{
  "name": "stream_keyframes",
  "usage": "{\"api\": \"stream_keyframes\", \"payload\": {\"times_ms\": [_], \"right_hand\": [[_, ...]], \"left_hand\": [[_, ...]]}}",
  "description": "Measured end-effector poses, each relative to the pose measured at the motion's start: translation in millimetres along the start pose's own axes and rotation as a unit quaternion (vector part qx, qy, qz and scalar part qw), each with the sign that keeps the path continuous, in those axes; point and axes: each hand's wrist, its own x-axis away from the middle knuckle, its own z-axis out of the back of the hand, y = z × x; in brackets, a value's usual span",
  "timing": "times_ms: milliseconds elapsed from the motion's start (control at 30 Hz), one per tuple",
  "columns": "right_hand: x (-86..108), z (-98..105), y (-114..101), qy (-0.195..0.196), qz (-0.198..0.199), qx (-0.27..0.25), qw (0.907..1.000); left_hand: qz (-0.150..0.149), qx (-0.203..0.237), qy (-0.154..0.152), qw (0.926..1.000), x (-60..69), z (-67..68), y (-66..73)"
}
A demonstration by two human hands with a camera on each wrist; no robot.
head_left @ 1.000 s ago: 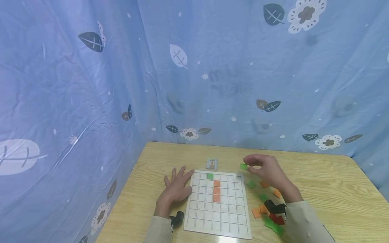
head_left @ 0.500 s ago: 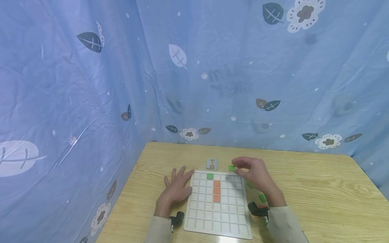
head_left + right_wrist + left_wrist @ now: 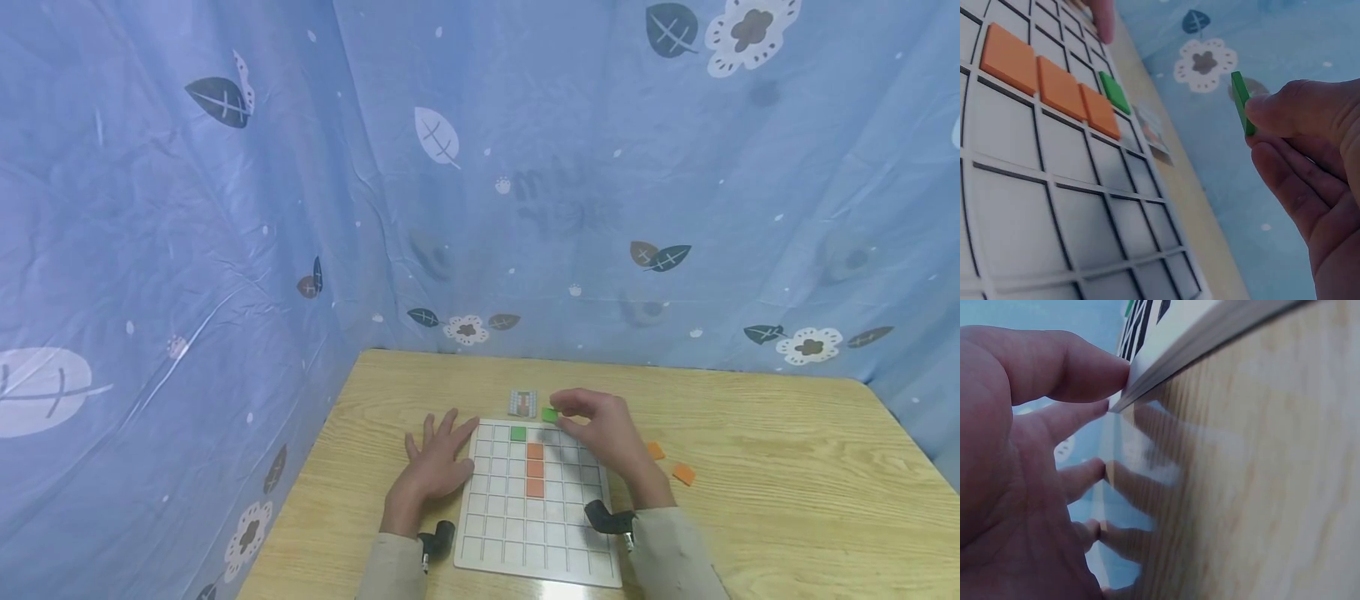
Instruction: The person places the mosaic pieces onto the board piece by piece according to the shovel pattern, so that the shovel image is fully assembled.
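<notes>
A white grid board [image 3: 502, 529] lies on the table, with three orange tiles [image 3: 535, 469] in a column and one green tile [image 3: 518, 433] in its far row. My right hand [image 3: 603, 425] pinches another green tile [image 3: 1242, 103] between thumb and fingers, above the board's far edge. My left hand [image 3: 435, 467] lies spread at the board's left side, thumb and index finger touching its edge; in the left wrist view the thumb [image 3: 1079, 365] meets that edge. Behind the board lies a small patterned card [image 3: 522, 404].
Loose orange tiles [image 3: 683, 474] lie on the wooden table [image 3: 787, 467] to the right of the board, partly hidden by the right arm. A blue patterned curtain [image 3: 570, 208] hangs behind the table and along its left side.
My right hand has moved left with the green tile, from beyond the board's right corner to near the card. The left hand has stayed in place.
</notes>
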Motion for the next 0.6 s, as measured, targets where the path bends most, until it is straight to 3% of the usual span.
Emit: {"api": "stream_keyframes", "payload": {"times_ms": [433, 600], "right_hand": [[-3.3, -26.8, 7.5, -0.030, -0.043, 0.001, 0.9986], [-2.5, -33.9, 10.4, -0.040, -0.043, 0.003, 0.9982]], "left_hand": [[-0.004, -0.005, 0.004, 1.0000, -1.0, -0.6, -0.7], [-0.004, -0.001, 0.004, 1.0000, -0.3, -0.6, -0.5]]}}
